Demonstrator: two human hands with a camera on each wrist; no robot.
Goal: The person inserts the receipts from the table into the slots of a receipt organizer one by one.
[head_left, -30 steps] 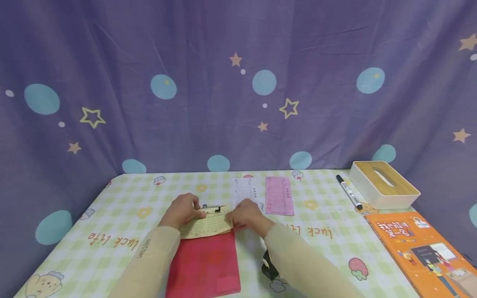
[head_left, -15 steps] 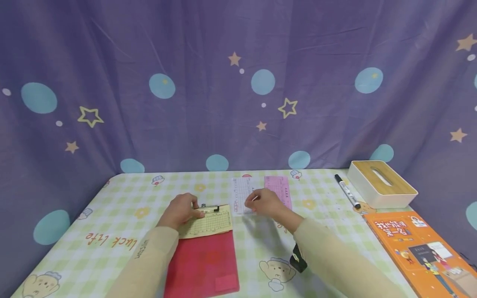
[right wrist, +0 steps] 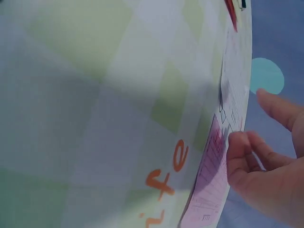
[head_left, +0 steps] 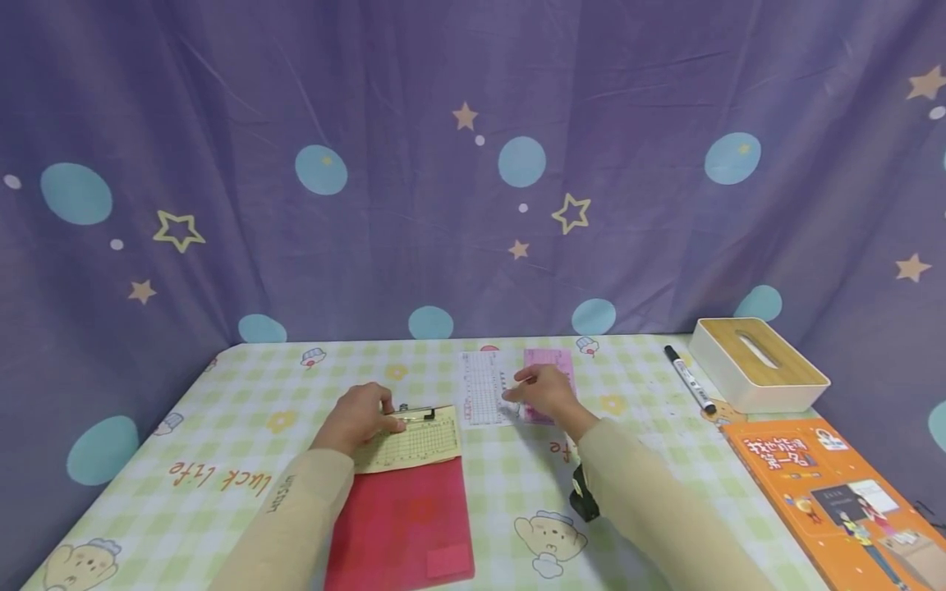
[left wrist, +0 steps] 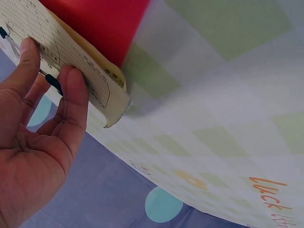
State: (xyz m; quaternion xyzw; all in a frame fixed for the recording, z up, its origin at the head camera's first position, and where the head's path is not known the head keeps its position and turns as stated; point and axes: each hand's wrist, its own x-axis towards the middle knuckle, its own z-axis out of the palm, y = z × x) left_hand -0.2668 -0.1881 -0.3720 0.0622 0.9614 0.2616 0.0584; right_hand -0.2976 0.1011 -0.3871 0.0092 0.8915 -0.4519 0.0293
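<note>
A red clipboard (head_left: 402, 525) lies on the table with yellow printed slips (head_left: 424, 443) across its top end. My left hand (head_left: 360, 417) holds the metal clip (head_left: 429, 415) at that end, thumb and fingers bent around it. The left wrist view shows the slips' loose corner (left wrist: 116, 111) curling up beside the fingers. Over the back of the table, my right hand (head_left: 545, 390) hovers with fingers loosely bent, nothing between them. Below it are a white printed slip (head_left: 482, 390) and a pink one (head_left: 550, 357); the hand covers part of both in the head view.
To the right, a marker (head_left: 691, 379) lies beside a white tissue box (head_left: 776, 398) with a wooden lid. An orange book (head_left: 776, 484) lies at the right edge. A purple curtain (head_left: 384, 246) hangs behind the checked tablecloth (head_left: 636, 509).
My right hand has left the corner of the yellow slips and moved right, over the white and pink slips. My left hand has stayed on the clip.
</note>
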